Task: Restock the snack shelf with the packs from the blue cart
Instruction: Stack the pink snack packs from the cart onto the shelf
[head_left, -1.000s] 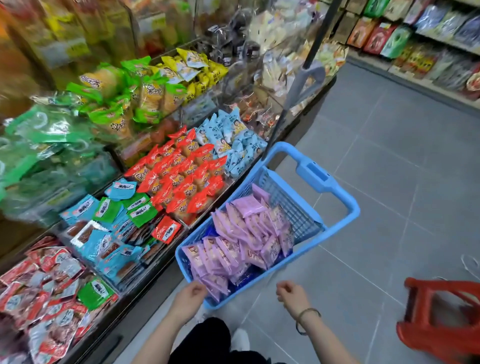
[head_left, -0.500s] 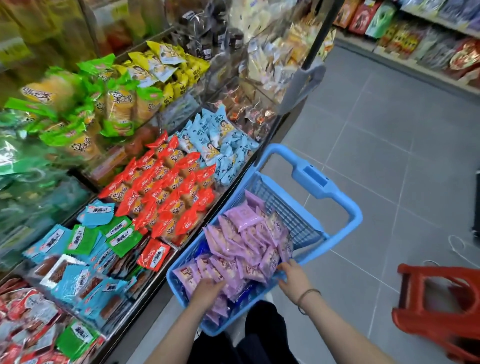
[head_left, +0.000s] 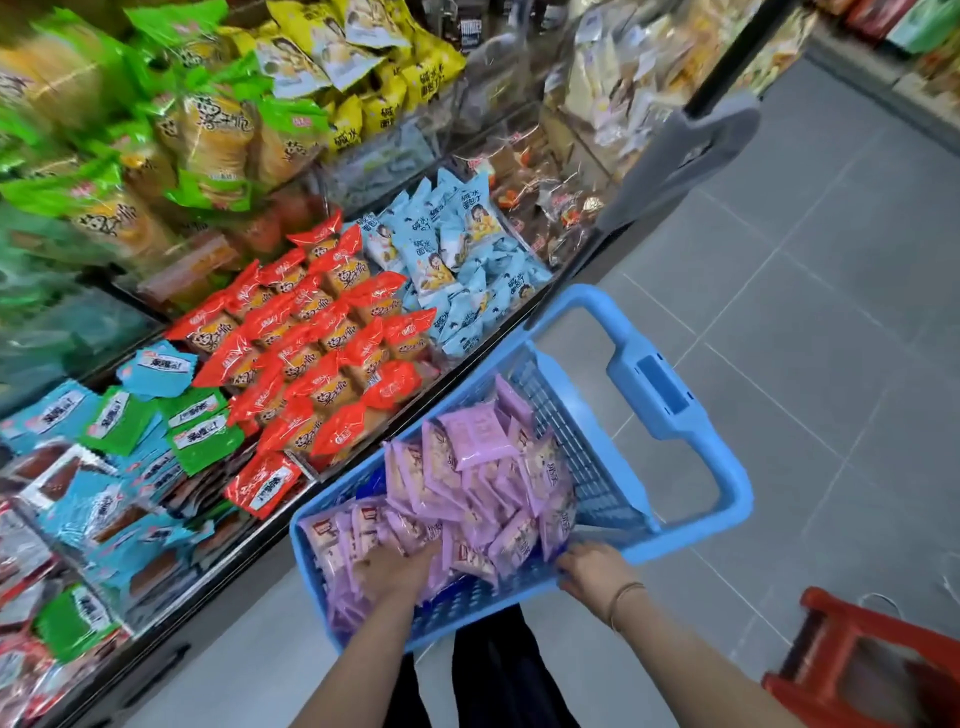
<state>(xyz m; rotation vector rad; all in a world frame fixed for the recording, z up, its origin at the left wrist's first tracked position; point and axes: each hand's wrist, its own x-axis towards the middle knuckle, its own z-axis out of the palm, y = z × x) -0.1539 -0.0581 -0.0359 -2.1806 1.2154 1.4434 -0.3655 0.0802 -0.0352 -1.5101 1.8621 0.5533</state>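
Step in hand, as judged: pick-up from the blue cart (head_left: 662, 387), first batch. No purple pack is seen on the snack shelf (head_left: 244, 553) yet, so the task is judged barely begun.

The purple packs (head_left: 470, 467) are heaped in the cart, which is parked against the shelf front. The left hand (head_left: 396, 567) is laid palm-down on the heap at the near end, fingers dug in among the packs; whether a pack is pinched cannot be told. The right hand (head_left: 592, 571) is curled at the cart's near right rim; whether rim or pack is held cannot be told.

Shelf bins beside the cart are filled with red packs (head_left: 322, 338) and light blue packs (head_left: 460, 270).

Next move, as judged: a bunch must be gripped firmly, since the slick wrappers may slide, then lifted clear of the rim. A bin for purple packs must be found; none is seen.
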